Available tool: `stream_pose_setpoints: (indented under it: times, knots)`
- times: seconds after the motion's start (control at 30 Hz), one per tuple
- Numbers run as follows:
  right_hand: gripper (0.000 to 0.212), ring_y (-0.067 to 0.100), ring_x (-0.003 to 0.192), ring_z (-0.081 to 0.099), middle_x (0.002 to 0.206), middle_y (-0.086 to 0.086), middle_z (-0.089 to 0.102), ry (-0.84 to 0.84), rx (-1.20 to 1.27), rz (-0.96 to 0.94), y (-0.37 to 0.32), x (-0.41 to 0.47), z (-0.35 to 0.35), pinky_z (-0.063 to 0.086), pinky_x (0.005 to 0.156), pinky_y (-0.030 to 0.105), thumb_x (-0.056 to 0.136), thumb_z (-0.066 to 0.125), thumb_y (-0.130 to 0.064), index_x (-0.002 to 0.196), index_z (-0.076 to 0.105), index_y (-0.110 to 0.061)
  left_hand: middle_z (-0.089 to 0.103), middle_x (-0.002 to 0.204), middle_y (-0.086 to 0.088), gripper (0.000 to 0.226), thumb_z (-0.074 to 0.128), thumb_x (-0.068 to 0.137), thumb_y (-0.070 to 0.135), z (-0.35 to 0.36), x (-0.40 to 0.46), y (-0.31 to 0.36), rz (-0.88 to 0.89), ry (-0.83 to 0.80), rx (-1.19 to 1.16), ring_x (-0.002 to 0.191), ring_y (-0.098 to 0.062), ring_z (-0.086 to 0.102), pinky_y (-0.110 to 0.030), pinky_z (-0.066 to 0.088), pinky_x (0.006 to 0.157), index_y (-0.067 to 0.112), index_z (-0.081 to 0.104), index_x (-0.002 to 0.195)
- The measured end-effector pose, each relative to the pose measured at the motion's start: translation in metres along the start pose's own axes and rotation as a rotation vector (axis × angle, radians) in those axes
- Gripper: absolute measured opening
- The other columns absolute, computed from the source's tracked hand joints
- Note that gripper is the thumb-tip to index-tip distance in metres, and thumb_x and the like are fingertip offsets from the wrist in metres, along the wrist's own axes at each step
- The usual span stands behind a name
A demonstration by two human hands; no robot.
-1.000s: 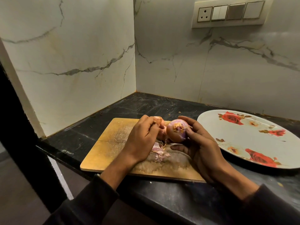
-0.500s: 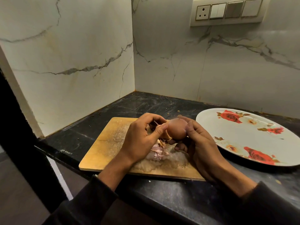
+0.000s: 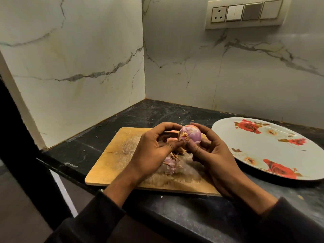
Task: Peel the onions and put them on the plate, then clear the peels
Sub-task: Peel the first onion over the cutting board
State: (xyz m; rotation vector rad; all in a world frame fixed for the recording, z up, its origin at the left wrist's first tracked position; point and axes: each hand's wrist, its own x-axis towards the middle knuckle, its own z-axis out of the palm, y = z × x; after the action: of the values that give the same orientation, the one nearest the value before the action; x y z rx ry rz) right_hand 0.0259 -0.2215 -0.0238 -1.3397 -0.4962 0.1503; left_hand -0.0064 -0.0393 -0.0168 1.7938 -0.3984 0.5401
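Both the left hand (image 3: pixel 150 151) and right hand (image 3: pixel 213 153) grip a half-peeled onion (image 3: pixel 190 135), hiding its underside; peels (image 3: pixel 171 163) lie beneath, on the chopping board (image 3: pixel 112 160).

Dim, warm, yellowish throughout. Brightest on the white veined marble walls (image 3: pixel 219 71) well beyond the fingertips; soft sheen on the black stone counter (image 3: pixel 143 116) there. Deep shadow under the curled fingers (image 3: pixel 168 126), over the wooden chopping board (image 3: pixel 112 155). Near-black at the lower and left edges. Wide-angle bending of the wall lines toward the borders. Slight softness, no strong glare.
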Motion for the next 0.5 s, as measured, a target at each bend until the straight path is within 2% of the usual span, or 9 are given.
stream_pose_setpoints:
  times: [0.1, 0.2, 0.27, 0.37, 0.5]
  knots:
    - [0.058, 0.024, 0.108, 0.071, 0.119, 0.008, 0.072, 0.027, -0.028, -0.038, 0.0013, 0.0004, -0.0015, 0.059, 0.086, 0.034, 0.078, 0.079, -0.016, 0.132, 0.061, -0.026, 0.068, 0.124, 0.003, 0.043, 0.064, 0.092, -0.007, -0.0003, -0.0003, -0.002, -0.032, -0.069, -0.07, 0.118, -0.008, 0.064, -0.023, 0.056, 0.088, 0.012, 0.06, 0.13]
    - [0.06, 0.02, 0.107, 0.071, 0.119, -0.001, 0.071, 0.047, -0.137, -0.082, -0.0019, -0.0016, -0.001, 0.06, 0.086, 0.034, 0.07, 0.083, -0.026, 0.126, 0.064, -0.033, 0.067, 0.123, 0.003, 0.038, 0.054, 0.098, -0.005, -0.0023, 0.0004, -0.0027, -0.04, -0.046, -0.06, 0.115, -0.007, 0.065, -0.022, 0.057, 0.085, 0.01, 0.06, 0.132]
    - [0.062, 0.018, 0.106, 0.072, 0.118, -0.006, 0.072, 0.017, -0.178, -0.101, -0.0024, -0.0032, 0.0006, 0.06, 0.087, 0.035, 0.067, 0.085, -0.029, 0.125, 0.065, -0.036, 0.07, 0.116, 0.006, 0.03, 0.059, 0.097, 0.007, -0.003, 0.0009, -0.0017, -0.011, 0.017, -0.025, 0.108, -0.006, 0.067, -0.021, 0.057, 0.081, 0.016, 0.066, 0.125]
    - [0.067, 0.021, 0.102, 0.074, 0.117, -0.009, 0.073, -0.02, -0.183, -0.089, -0.0009, -0.0029, 0.0011, 0.062, 0.083, 0.035, 0.068, 0.085, -0.021, 0.131, 0.064, -0.03, 0.074, 0.107, 0.009, 0.025, 0.067, 0.088, 0.028, -0.0015, -0.0006, -0.0012, 0.033, 0.071, 0.027, 0.102, -0.007, 0.07, -0.024, 0.059, 0.08, 0.025, 0.071, 0.113]
    - [0.067, 0.014, 0.102, 0.073, 0.116, -0.009, 0.073, -0.017, -0.291, -0.119, -0.001, -0.0032, 0.0009, 0.061, 0.082, 0.03, 0.067, 0.085, -0.029, 0.131, 0.065, -0.031, 0.075, 0.105, 0.009, 0.022, 0.072, 0.088, 0.02, -0.0016, -0.0016, -0.0044, 0.096, 0.131, 0.127, 0.099, -0.006, 0.071, -0.026, 0.06, 0.08, 0.019, 0.075, 0.11]
